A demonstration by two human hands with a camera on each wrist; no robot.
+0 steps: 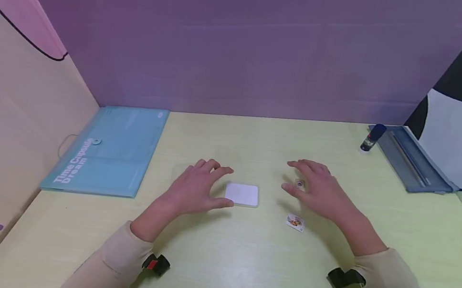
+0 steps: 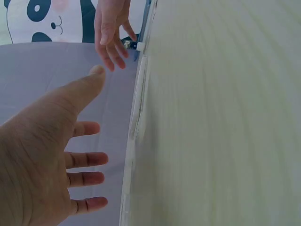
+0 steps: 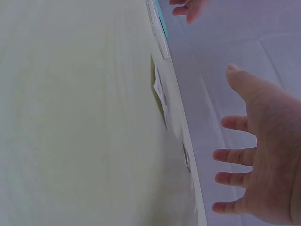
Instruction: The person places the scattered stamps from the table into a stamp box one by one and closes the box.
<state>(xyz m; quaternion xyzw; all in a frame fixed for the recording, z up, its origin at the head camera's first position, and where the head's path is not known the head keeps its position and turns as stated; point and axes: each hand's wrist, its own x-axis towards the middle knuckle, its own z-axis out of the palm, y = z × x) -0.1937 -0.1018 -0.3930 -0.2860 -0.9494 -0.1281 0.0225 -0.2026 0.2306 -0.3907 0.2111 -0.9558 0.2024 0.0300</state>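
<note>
A white rounded card-like rectangle point(image 1: 242, 194) lies flat in the middle of the table. Just left of it hovers my left hand point(image 1: 197, 189), thumb and fingers spread apart and nothing between them. My right hand point(image 1: 318, 189) is held above the table on the other side, also with spread fingers and holding nothing. Beneath its fingers lies a small paper cutout point(image 1: 299, 184), partly covered. Closer to me is a second small cutout with a colourful picture point(image 1: 295, 222); its edge looks curled up in the right wrist view point(image 3: 161, 94).
At the left lies a light blue document folder point(image 1: 125, 155) with a button and string. A glue stick with a dark blue cap point(image 1: 372, 138) stands at the back right, beside a grey-blue pouch point(image 1: 405, 170). A purple panel point(image 1: 247, 50) closes off the table's back edge.
</note>
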